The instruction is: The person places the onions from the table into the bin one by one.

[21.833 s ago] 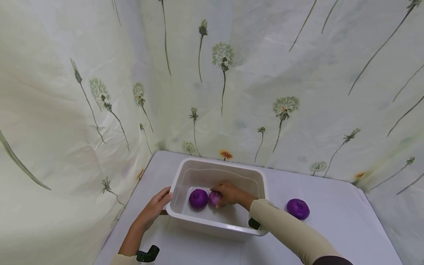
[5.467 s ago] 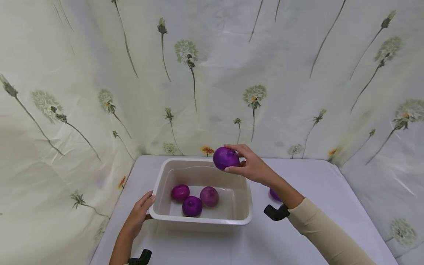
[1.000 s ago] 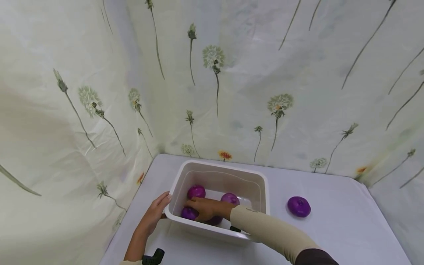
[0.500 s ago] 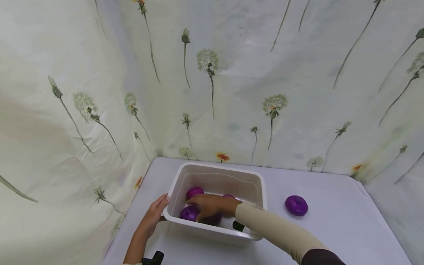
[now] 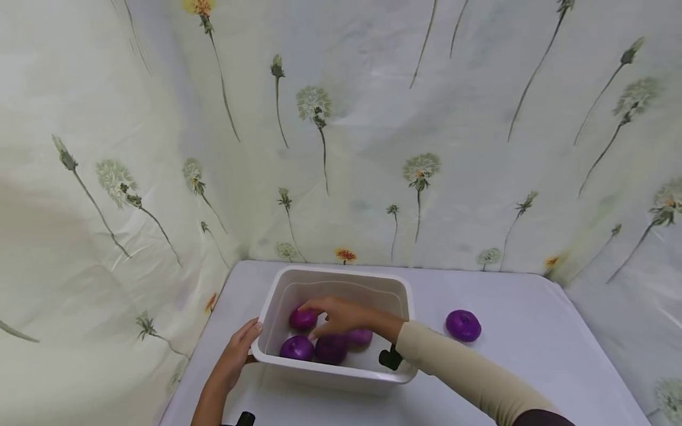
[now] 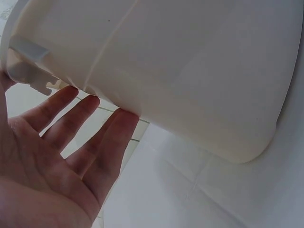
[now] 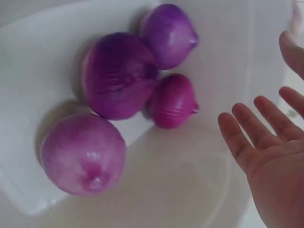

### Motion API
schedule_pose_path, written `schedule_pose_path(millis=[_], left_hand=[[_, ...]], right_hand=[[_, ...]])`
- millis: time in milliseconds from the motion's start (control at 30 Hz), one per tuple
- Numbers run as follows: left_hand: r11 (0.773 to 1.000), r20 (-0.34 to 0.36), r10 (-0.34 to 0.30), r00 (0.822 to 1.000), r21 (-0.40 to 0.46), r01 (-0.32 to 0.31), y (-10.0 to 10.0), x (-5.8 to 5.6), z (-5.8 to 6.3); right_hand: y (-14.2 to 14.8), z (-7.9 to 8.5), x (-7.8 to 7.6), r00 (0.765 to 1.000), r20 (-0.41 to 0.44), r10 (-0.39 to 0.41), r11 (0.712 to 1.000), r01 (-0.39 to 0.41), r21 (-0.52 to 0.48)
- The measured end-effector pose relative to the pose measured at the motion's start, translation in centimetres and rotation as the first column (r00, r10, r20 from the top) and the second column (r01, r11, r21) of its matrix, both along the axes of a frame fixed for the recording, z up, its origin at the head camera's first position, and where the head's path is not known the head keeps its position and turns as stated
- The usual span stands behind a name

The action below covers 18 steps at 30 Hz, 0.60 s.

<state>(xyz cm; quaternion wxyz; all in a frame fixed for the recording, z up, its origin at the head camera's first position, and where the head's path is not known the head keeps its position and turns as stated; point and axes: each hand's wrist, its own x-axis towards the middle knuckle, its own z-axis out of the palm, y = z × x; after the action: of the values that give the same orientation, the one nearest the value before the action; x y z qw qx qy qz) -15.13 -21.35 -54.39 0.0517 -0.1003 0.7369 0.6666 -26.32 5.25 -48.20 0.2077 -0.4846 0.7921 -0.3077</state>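
Observation:
Several purple onions lie together in a white plastic tub point(image 5: 341, 371): a magenta one point(image 5: 302, 319), a violet one point(image 5: 296, 348), a large dark one point(image 5: 331, 350) and a paler one point(image 7: 83, 154). Over them hovers my right hand point(image 5: 341, 316), fingers spread and holding nothing; the right wrist view has it apart from the onions. My left hand point(image 5: 238, 349) holds the tub's left end. Its fingers point(image 6: 111, 147) press the outer wall, with the thumb up at the rim.
One more purple onion point(image 5: 463, 325) sits on the white-covered table point(image 5: 511, 355), right of the tub. Flower-printed sheeting point(image 5: 367, 148) rises behind the table and along its left side.
Earlier my right hand held an onion above the tub, then lowered it among the others at the left. It has let go and risen. The left hand stays on the tub.

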Motion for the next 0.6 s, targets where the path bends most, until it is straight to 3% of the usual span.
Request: schedule_pose_path(millis=[167, 600], left_hand=[[1.0, 0.006, 0.003, 1.0, 0.0, -0.003, 0.0, 0.2, -0.3], [1.0, 0.02, 0.015, 1.0, -0.005, -0.015, 0.3, 0.5, 0.1]], right_hand=[[2.1, 1.6, 0.6, 0.994, 0.1, -0.05, 0.997, 0.056, -0.057], [10.6, 5.8, 2.9, 0.98, 0.093, -0.174, 0.982, 0.18, -0.056]])
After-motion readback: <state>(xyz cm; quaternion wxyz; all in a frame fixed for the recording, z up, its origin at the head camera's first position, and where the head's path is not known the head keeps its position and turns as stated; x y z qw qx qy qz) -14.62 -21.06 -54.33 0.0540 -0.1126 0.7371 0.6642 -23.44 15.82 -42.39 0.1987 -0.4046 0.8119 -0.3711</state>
